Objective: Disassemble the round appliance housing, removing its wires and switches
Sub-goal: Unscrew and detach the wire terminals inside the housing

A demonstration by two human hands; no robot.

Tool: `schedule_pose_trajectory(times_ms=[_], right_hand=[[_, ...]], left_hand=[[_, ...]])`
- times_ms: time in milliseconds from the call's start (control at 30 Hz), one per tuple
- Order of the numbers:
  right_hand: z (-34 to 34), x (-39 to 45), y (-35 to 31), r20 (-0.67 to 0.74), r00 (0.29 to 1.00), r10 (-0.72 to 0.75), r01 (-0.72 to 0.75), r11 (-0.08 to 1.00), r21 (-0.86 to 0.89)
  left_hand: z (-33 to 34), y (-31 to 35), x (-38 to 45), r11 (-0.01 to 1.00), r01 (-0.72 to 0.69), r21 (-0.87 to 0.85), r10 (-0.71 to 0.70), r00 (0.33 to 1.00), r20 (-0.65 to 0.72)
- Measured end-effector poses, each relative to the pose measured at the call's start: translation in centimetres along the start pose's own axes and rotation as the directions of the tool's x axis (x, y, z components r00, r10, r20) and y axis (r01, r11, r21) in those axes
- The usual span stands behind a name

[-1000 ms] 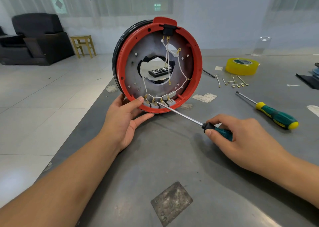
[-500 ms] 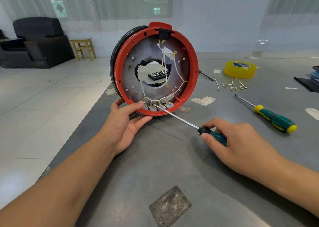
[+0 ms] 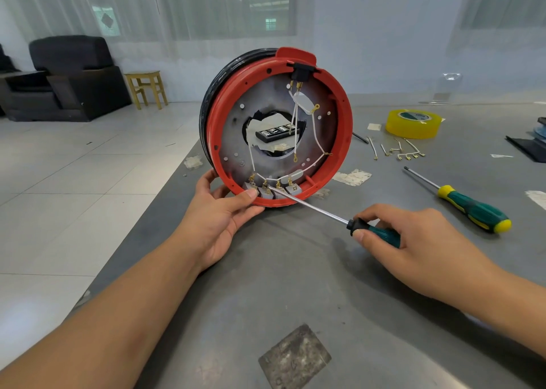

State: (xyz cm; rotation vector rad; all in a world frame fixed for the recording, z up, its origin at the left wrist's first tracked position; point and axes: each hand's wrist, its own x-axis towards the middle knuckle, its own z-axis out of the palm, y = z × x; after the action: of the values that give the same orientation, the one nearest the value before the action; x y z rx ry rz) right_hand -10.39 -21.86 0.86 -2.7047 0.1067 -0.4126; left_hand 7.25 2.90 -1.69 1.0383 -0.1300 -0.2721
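Head camera looking down: the left hand (image 3: 217, 226) grips the bottom edge of the round housing (image 3: 342, 114), thumb curled over the red rim and pressing beside the grey switches (image 3: 273, 192), the other fingers tucked behind it. The right hand (image 3: 413, 244) pinches the green handle of a screwdriver (image 3: 313, 208), fingers curled round the grip, and its shaft runs up and left to put the tip right at the switches, just beside that left thumb.

The housing stands on edge on the table (image 3: 295, 285), open face toward the camera: red ring, black band behind, a dull metal plate with a ragged hole in the middle. White wires (image 3: 317, 143) with brass ends loop from a black block at the top down to the row of switches at the bottom. Through the hole a black box of bits shows; its markings are too small to read.

Right of the right hand lies a second screwdriver (image 3: 469, 208), green and yellow. Beyond it, loose wires (image 3: 399, 152) and a yellow tape roll (image 3: 413, 122), print on its core unreadable. The table is scuffed grey metal with paper scraps stuck on. Off past the left hand: pale tiled floor, a black armchair (image 3: 71, 78), a small wooden stool (image 3: 146, 88), curtained windows.
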Motion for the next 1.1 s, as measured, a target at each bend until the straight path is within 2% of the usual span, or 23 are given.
schedule_pose_trajectory(times_ms=[133,467,800,900,1100], right_hand=[[-0.5,0.8,1.0,0.041,0.999,-0.004,0.0,0.994,0.112],[-0.7,2.5,2.3,0.104,0.994,-0.028,0.005,0.978,0.21],[-1.2,3.2,2.8,0.214,0.977,0.006,-0.082,0.933,0.351],[-1.3,3.3,2.8,0.232,0.973,0.013,-0.097,0.93,0.356],[-1.1,3.1,2.6,0.177,0.984,0.01,-0.063,0.953,0.296]], left_hand=[[0.0,0.0,0.0,1.0,0.007,-0.01,-0.007,1.0,0.006],[0.0,0.0,0.0,0.999,0.007,0.032,-0.009,0.998,0.062],[-0.1,-0.2,0.1,0.998,0.006,0.055,-0.01,0.997,0.075],[-0.1,-0.2,0.1,0.998,0.005,0.057,-0.01,0.997,0.078],[-0.1,-0.2,0.2,0.998,0.001,0.059,-0.005,0.998,0.069]])
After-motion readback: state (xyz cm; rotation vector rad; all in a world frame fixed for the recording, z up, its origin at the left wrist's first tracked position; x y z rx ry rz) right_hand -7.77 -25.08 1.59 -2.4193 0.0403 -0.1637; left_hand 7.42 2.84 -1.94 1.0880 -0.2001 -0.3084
